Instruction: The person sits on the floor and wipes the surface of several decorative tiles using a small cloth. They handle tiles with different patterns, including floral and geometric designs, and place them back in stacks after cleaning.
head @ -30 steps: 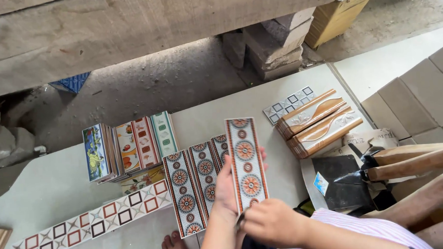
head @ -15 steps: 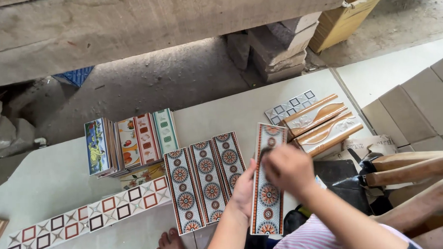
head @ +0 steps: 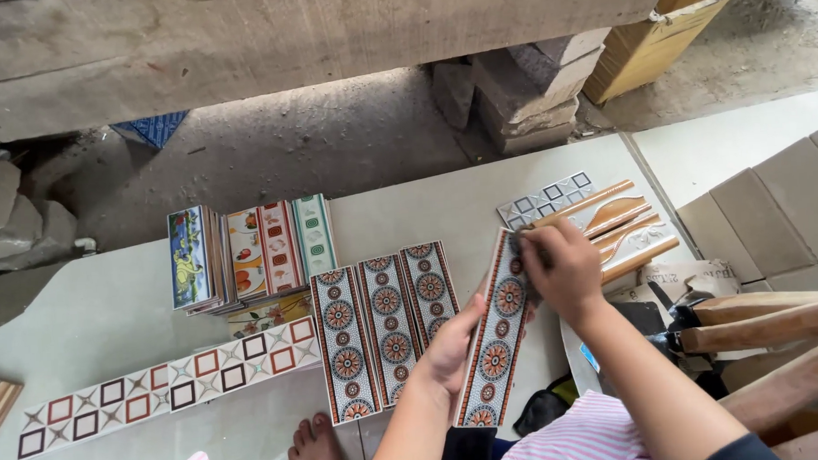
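Gripping a long medallion tile [head: 496, 340] with both hands, left hand [head: 451, 345] under its edge, right hand [head: 563, 268] clasping its top, I judge it needs lowering flat beside the three laid tiles [head: 387, 321] on the counter [head: 104, 313].

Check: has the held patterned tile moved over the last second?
Yes. The held tile has shifted right, away from the three matching tiles on the slab.

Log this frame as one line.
left hand: holds long medallion-patterned border tile from left edge | right hand: grips tile's top end | tile: tilted, right of three matching tiles | surface: grey slab
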